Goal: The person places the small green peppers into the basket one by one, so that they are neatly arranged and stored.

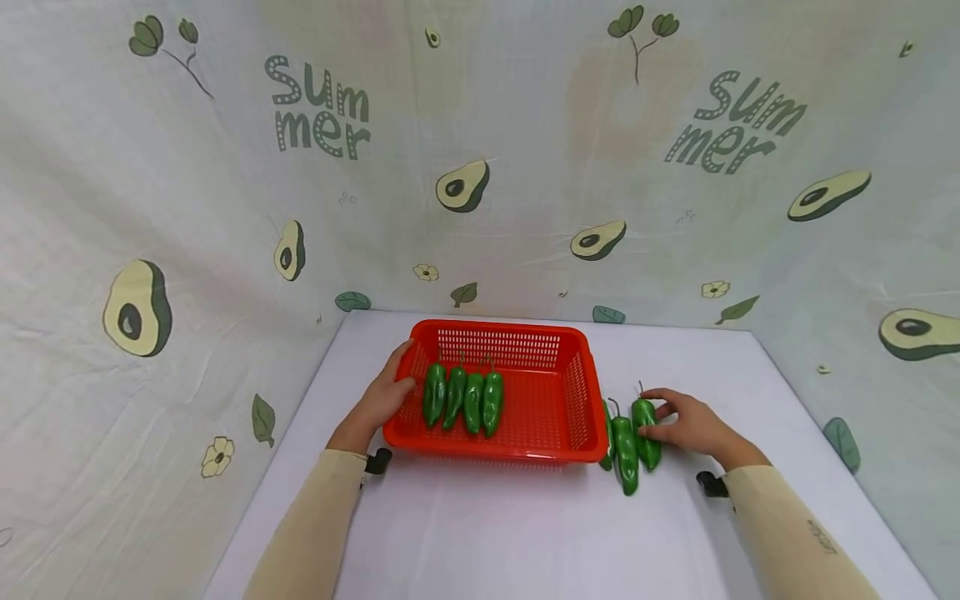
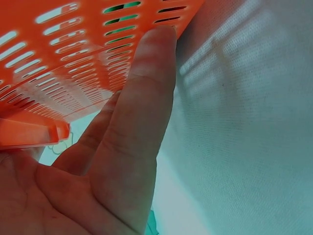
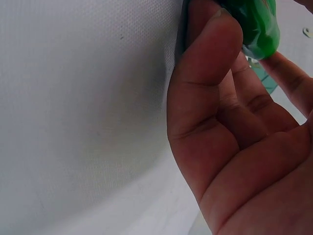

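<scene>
A red plastic basket with slotted walls stands on the table, holding several green chili peppers side by side in its left half. My left hand grips the basket by its left side; in the left wrist view a finger lies along the slotted wall. To the right of the basket, my right hand pinches a green chili pepper between thumb and fingers. Another chili pepper lies just left of it, and a third is partly hidden by the basket's right edge.
The white table runs up to a cloth backdrop printed with avocados, leaves and lettering, which also rises along both sides. A black wrist strap piece shows at the left cuff, and another at the right.
</scene>
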The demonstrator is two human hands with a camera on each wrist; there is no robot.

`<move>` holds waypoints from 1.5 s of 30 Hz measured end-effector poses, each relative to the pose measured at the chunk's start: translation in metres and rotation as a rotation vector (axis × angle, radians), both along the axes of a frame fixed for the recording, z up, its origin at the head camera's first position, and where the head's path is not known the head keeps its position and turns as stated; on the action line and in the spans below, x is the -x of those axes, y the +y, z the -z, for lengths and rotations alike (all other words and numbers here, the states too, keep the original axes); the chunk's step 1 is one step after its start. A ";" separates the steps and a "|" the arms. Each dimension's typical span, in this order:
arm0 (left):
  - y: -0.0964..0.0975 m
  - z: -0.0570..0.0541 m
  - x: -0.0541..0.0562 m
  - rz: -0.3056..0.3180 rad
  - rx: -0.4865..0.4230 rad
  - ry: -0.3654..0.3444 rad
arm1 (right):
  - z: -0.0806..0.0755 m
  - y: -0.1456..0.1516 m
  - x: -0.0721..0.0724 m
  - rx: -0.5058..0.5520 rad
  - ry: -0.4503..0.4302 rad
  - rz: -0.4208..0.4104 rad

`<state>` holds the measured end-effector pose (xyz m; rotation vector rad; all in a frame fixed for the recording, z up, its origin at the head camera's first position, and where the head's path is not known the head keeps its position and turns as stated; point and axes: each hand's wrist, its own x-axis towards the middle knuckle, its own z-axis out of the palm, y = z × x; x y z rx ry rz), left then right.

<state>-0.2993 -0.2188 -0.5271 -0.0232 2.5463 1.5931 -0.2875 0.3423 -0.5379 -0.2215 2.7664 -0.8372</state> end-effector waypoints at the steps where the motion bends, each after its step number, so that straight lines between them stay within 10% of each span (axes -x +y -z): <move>1: 0.000 -0.001 0.000 0.002 0.001 -0.002 | -0.002 0.000 0.000 0.001 -0.007 0.011; 45: 0.002 0.001 -0.001 -0.009 -0.042 0.005 | -0.008 0.001 -0.002 0.096 0.000 0.033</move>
